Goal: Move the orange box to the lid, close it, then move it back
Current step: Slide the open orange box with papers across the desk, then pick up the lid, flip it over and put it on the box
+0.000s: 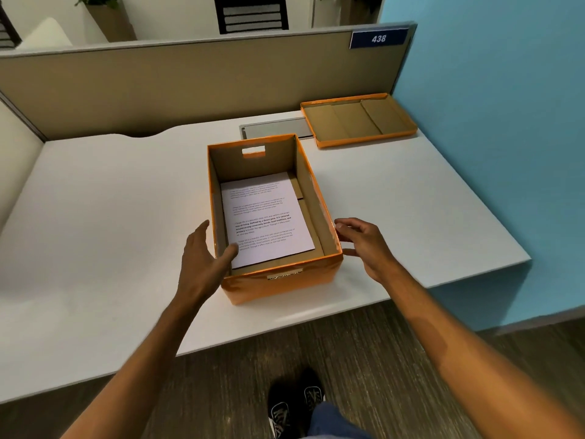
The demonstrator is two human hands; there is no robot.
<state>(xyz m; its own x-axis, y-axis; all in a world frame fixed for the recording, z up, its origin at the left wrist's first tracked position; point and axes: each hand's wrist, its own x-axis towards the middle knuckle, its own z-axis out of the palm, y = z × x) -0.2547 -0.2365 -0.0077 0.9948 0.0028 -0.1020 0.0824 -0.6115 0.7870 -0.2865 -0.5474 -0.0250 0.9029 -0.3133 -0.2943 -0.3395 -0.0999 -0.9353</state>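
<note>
An open orange box (281, 285) stands near the front edge of the white desk, with printed paper sheets (267, 218) lying flat inside it. Its orange lid (367, 141) lies upside down at the desk's far right corner, brown inside facing up. My left hand (204, 255) is at the box's left wall, thumb hooked over the rim and inside, fingers spread along the outside. My right hand (364, 243) hovers open just beside the box's right front corner, fingertips close to the wall; contact there is unclear.
The white desk (110, 217) spans the view, bounded by a beige partition (190, 80) behind and a blue wall (490, 122) on the right. A grey cable cover (275, 128) sits between box and lid. My shoes (294, 403) stand on the floor below.
</note>
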